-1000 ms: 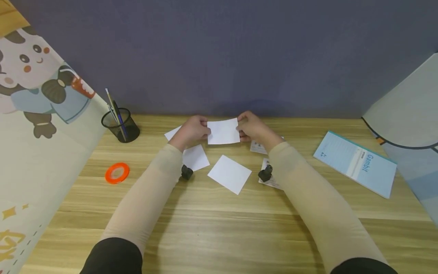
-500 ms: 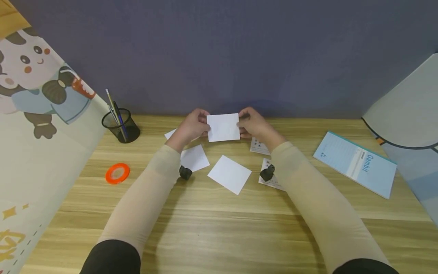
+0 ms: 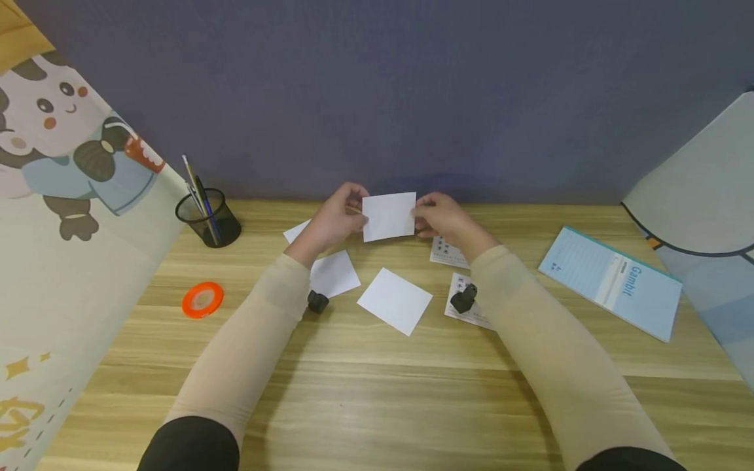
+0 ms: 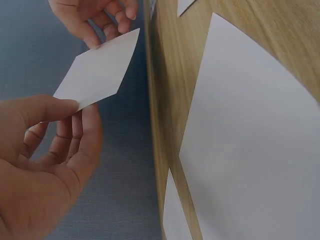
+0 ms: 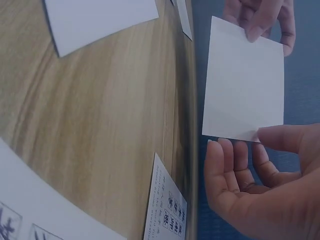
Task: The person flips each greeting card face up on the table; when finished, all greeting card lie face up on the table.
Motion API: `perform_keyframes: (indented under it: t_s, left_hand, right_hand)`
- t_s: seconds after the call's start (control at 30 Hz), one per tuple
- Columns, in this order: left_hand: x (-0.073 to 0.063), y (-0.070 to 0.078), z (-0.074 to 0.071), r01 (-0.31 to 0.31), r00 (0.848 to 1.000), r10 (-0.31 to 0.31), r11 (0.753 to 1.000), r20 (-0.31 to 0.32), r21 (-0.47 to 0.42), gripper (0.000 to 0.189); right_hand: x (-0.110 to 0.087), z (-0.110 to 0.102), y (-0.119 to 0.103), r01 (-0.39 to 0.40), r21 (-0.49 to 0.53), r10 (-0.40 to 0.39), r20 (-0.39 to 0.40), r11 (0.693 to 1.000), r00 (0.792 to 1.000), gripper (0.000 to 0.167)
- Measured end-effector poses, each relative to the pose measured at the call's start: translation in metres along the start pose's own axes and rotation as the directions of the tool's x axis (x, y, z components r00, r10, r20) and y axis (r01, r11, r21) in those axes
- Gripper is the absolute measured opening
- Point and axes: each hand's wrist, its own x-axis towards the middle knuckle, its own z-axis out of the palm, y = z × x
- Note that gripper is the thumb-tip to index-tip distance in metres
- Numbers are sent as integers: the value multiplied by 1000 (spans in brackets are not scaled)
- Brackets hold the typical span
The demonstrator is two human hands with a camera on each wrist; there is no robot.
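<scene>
A blank white card [image 3: 389, 216] is held up near the back edge of the desk, its plain face toward the head camera. My left hand [image 3: 338, 219] pinches its left edge between thumb and fingers, the thumb lying on the near face in the left wrist view. At the opposite edge my right hand [image 3: 443, 219] pinches the card too, thumb in front and curled fingers behind, as the right wrist view shows. Below the held card, another blank white card [image 3: 395, 301] lies on the desk. One more white card [image 3: 336, 273] lies by my left forearm.
Two printed cards [image 3: 449, 253] lie beside my right forearm, partly covered. A further white card [image 3: 296, 230] shows behind my left wrist. A mesh pen cup [image 3: 210, 219] and an orange tape roll [image 3: 202, 299] are at left, a blue notebook [image 3: 612, 282] at right. A dark partition [image 3: 389, 98] rises behind.
The held card has risen slightly and shifted a little to the right, both hands moving with it. It now faces the head camera more fully. The cards on the desk have stayed put.
</scene>
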Motion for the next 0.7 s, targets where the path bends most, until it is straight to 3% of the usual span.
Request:
perform_keyframes:
  t_s: [0.23, 0.7]
  left_hand:
    - [-2, 2, 0, -30, 1000, 30, 999, -9, 43, 44]
    - [-4, 0, 1, -91, 993, 104, 974, -53, 207, 39]
  right_hand:
    - [-1, -1, 0, -26, -14, 25, -18, 1000, 1000, 48]
    - [0, -4, 2, -73, 155, 66, 47, 985, 997, 45]
